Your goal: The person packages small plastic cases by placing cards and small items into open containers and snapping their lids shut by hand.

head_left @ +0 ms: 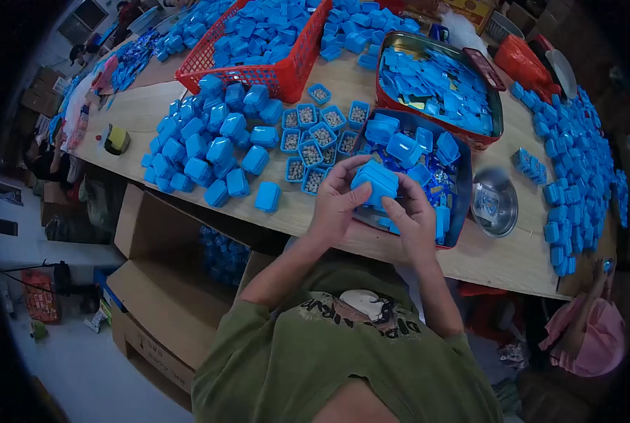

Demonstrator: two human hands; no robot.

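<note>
Between my two hands is a small blue plastic box (375, 185), held over the near edge of the table. My left hand (337, 203) grips its left side, thumb on the front. On the right side, the thumb and fingers of my right hand (414, 217) close on it too. Below and behind it stands a tin tray (461, 185) with blue boxes and dark blue packets inside. Several open blue cups (310, 154) filled with small pale beads stand just left of the tray. Farther left lies a heap of closed blue boxes (220, 151).
A red basket (297, 76) and a red tin (485, 135) hold blue pieces at the back. A metal bowl (495, 203) stands right of the tray. More blue boxes (576, 176) line the right side. An open cardboard box (167, 296) is below the table; a person in pink (590, 331) is at right.
</note>
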